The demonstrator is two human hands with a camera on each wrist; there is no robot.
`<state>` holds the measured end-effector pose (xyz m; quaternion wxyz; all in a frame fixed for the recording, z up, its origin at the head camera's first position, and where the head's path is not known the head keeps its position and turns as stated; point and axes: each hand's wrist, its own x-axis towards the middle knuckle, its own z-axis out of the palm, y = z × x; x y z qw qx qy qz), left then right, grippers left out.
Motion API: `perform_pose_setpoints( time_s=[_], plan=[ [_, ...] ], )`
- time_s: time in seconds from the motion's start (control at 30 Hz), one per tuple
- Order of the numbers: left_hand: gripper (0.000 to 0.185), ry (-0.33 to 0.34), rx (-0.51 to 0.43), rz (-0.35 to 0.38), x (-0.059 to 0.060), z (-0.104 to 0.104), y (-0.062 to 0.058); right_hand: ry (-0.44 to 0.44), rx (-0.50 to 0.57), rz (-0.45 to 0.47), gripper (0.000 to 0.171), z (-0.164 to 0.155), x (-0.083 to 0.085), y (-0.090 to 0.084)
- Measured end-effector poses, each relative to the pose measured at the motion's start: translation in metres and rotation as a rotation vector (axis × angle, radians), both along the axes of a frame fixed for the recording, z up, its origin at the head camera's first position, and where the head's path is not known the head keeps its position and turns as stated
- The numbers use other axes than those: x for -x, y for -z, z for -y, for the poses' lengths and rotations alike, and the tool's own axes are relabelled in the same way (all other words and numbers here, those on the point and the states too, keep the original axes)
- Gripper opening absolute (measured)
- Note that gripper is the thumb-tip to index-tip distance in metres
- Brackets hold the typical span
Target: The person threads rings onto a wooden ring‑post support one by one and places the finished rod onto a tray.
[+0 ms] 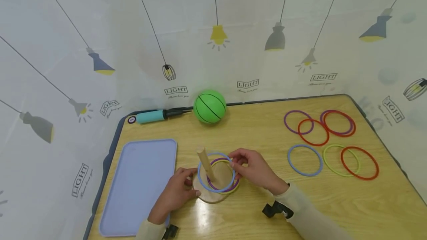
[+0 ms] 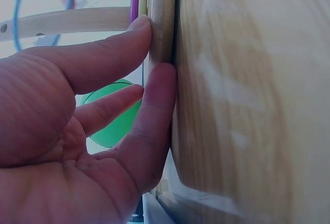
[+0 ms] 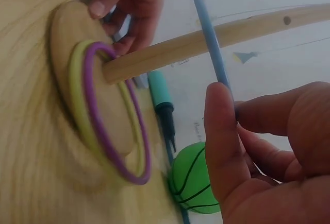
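My left hand [image 1: 175,193] covers the near-left edge of the round base [image 1: 213,195], and my right hand [image 1: 255,169] hides part of the blue ring [image 1: 203,184] where I pinch it. The tray [image 1: 140,188] runs off the bottom edge of the head view. From my left wrist the green ball [image 2: 111,126] is half hidden behind my fingers [image 2: 103,59] and blurred. The worktop [image 2: 247,105] there is a smear.

Head view high, looking down; wrist views close, sharing peg [image 3: 206,41].
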<state>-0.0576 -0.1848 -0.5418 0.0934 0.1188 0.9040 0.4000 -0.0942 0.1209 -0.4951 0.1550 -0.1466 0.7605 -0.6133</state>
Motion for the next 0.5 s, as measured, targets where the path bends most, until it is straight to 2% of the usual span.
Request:
perform_pose_setpoints(
  time_s=[0.17,0.5],
  plan=[
    [0.071,-0.004,-0.008,0.031,-0.001,0.0,-0.002,0.027,-0.031,0.041,0.024,0.0,-0.001,0.015],
    [0.071,0.004,-0.014,0.05,-0.001,-0.001,-0.005,0.059,-0.105,0.052,0.02,-0.006,0.002,0.034]
  ],
)
